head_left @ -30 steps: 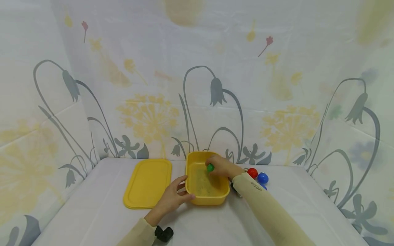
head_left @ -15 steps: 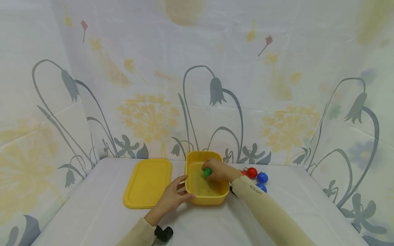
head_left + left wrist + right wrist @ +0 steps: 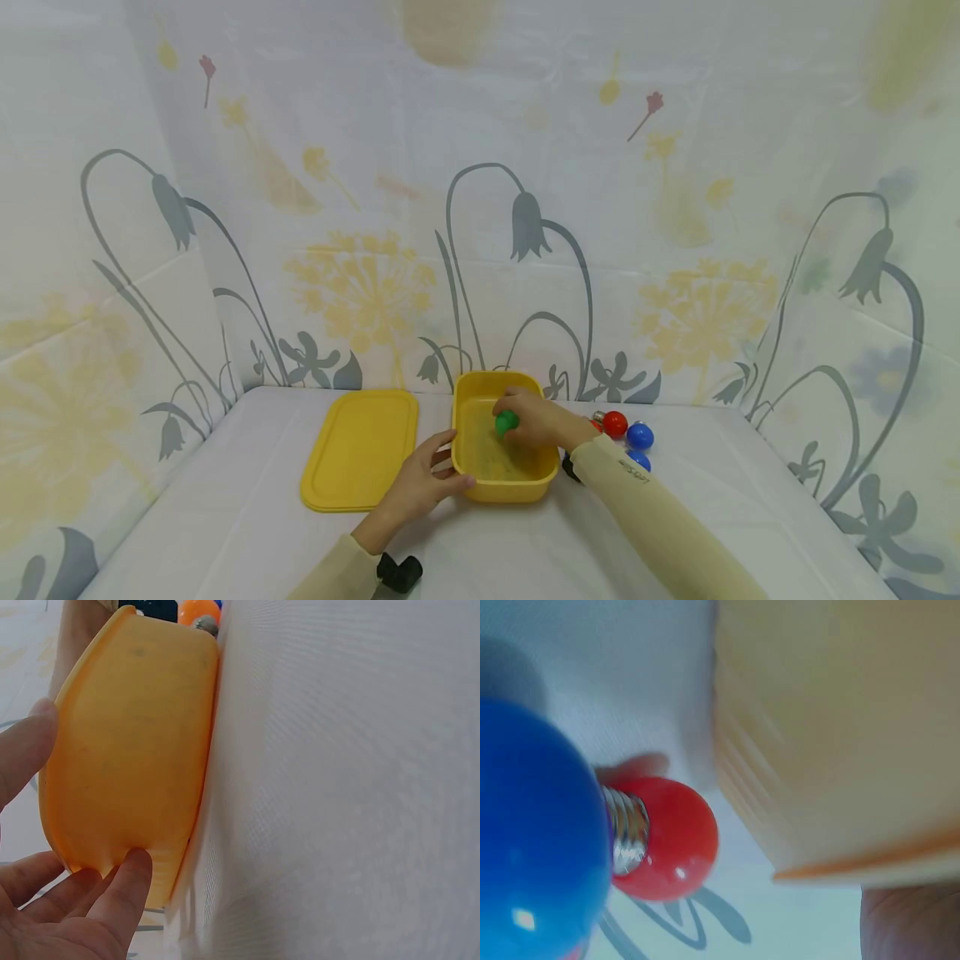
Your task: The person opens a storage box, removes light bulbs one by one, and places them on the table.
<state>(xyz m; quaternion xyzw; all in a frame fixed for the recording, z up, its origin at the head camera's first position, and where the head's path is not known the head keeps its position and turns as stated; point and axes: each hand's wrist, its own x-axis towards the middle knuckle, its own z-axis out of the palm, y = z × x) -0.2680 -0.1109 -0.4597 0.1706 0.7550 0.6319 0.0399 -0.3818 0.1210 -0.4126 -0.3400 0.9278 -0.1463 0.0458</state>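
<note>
A yellow plastic box (image 3: 498, 492) stands at the middle of the table. Inside it, my right hand (image 3: 531, 419) holds a green light bulb (image 3: 506, 422) low over the floor of the box; the bulb's base is hidden by the fingers. My left hand (image 3: 415, 487) rests at the box's near left corner, thumb on the front side and the other fingers against the left side. In the left wrist view these fingers are spread, with their tips touching the orange-yellow wall (image 3: 135, 735). The right wrist view shows the box's outer side (image 3: 840, 735) but not the bulb held.
A flat yellow lid (image 3: 363, 450) lies left of the box. Right of the box are several bulbs, among them a red bulb (image 3: 615, 424) and a blue bulb (image 3: 640, 435). Near the right wrist, a blue bulb (image 3: 532, 832) and a red bulb (image 3: 679, 840) with a metal screw base show close up.
My right hand has moved down and slightly left inside the box with the green light bulb, then stayed there. My left hand has kept its place at the corner.
</note>
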